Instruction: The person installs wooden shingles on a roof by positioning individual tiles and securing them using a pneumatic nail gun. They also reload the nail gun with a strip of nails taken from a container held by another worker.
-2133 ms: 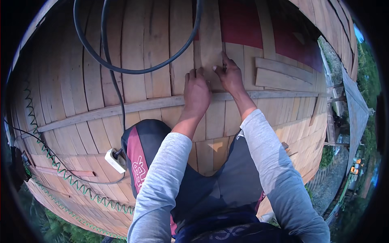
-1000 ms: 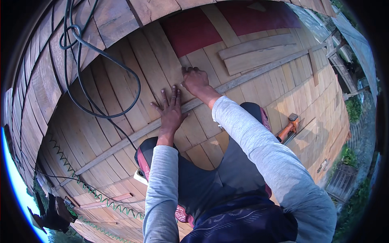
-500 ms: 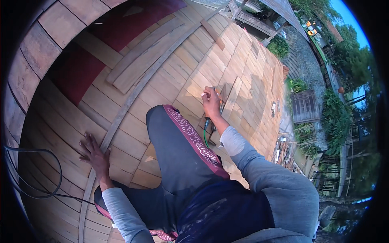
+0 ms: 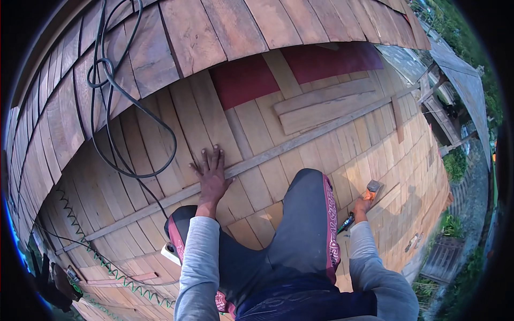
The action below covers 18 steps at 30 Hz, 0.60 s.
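My left hand: fingers spread wide over the boards, palm across the long batten. My right hand: wrapped around the orange tool, right of my right knee.

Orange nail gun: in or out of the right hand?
In: the right hand is wrapped around the orange nail gun, its grey head showing beyond.

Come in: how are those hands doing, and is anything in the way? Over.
Left hand spread flat on the wooden shingles. Right hand gripping the orange tool. Black cable looped to the left, touching neither hand.
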Motion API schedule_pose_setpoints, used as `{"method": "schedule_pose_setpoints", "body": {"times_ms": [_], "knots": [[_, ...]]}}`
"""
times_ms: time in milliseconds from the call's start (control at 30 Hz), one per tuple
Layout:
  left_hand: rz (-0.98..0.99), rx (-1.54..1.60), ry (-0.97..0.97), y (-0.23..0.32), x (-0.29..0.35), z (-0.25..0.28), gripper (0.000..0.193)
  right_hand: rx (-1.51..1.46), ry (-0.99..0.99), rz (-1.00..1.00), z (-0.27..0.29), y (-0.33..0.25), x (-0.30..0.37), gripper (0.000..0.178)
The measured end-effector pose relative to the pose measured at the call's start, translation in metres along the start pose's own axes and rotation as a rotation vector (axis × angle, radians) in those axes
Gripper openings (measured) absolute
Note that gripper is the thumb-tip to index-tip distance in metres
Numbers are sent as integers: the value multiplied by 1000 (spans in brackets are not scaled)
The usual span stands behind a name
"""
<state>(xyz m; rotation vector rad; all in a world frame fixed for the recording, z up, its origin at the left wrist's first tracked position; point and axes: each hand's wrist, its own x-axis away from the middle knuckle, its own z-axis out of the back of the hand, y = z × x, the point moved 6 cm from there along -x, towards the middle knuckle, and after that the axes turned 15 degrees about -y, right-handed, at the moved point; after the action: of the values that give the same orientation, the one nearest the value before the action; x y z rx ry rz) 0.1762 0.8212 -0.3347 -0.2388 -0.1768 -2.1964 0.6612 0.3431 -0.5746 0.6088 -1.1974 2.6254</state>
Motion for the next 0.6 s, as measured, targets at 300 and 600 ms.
{"method": "schedule_pose_setpoints", "body": {"times_ms": [300,600], "knots": [[39,68,-60,2,6,-1,114,278,-491,743,37,-269,192,31],[43,85,10,3,1,0,115,381,-886,1367,-134,-476,370,41]]}}
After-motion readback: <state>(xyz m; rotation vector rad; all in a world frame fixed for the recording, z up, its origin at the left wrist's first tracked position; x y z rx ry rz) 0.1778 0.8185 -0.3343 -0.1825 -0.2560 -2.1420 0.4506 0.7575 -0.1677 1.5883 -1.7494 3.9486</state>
